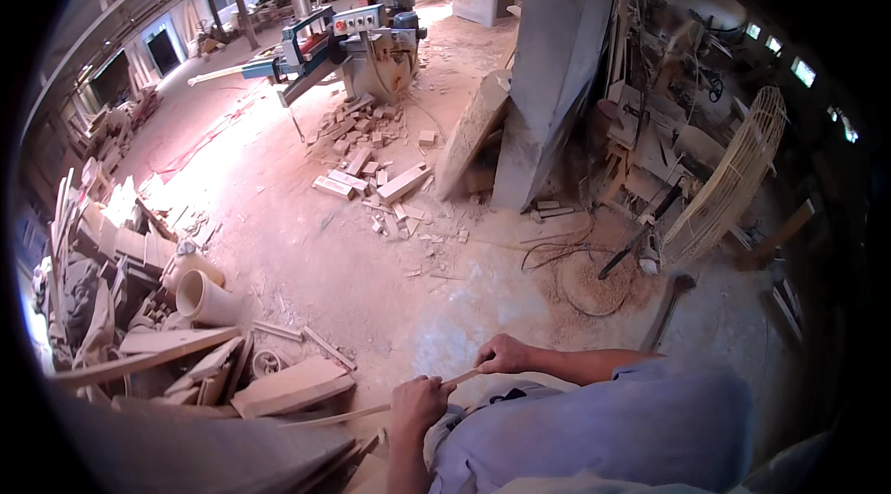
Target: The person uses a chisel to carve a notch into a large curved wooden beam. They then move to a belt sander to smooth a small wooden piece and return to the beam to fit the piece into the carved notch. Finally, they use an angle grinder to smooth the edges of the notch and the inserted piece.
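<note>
A long, thin wooden strip (357, 415) runs low across my front, rising a little from left to right. My left hand (419, 399) is closed around it. Farther along, by its right end, my right hand (502, 355) grips it with curled fingers. Left of my hands the strip reaches past a pale wooden board (295, 386) on the pile. Both hands are in front of my grey-blue shirt (594, 429).
Scrap wood, a beige bucket (206, 299) and planks (148, 342) lie heaped at left. Ahead are a woodworking saw (371, 49), scattered offcuts (357, 174) and a grey pillar (557, 58). Rightward stand a woven basket-like frame (729, 183) and a sawdust heap (603, 281).
</note>
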The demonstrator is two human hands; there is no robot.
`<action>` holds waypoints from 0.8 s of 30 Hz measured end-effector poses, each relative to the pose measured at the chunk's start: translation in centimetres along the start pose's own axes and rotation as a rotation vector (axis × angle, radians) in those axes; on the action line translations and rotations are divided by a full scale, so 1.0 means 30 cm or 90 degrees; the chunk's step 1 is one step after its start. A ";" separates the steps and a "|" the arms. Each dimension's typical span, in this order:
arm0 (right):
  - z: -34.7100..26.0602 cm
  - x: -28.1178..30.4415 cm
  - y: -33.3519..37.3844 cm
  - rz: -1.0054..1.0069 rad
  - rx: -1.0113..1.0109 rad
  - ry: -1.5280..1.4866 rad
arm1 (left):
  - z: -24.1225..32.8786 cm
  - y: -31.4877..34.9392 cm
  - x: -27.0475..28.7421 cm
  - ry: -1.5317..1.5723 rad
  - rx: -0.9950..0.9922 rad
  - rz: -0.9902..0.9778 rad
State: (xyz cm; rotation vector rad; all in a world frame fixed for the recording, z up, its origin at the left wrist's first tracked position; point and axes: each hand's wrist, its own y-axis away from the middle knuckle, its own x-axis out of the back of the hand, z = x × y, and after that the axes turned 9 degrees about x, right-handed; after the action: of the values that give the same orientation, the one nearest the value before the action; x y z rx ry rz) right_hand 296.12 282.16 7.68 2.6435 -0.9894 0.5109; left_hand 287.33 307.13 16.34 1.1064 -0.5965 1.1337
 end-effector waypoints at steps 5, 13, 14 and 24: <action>-0.085 0.000 -0.319 0.077 -0.084 -0.008 | -0.312 -0.304 0.275 -0.078 -0.098 -0.032; 0.073 -0.095 -1.045 0.208 -0.139 -0.095 | -0.793 -0.953 0.565 -0.080 -0.168 -0.042; 0.131 -0.121 -1.169 0.203 -0.146 -0.101 | -0.868 -1.055 0.596 -0.091 -0.163 -0.057; 0.014 0.006 -2.544 -0.083 -0.026 0.054 | -1.906 -1.610 0.728 0.087 0.201 -0.173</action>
State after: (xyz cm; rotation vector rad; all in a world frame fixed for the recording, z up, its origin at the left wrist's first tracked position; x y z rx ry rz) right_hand 347.61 337.58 -2.39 2.6055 -0.7875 0.5604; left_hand 331.64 367.40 -5.68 1.3220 -0.1544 1.0754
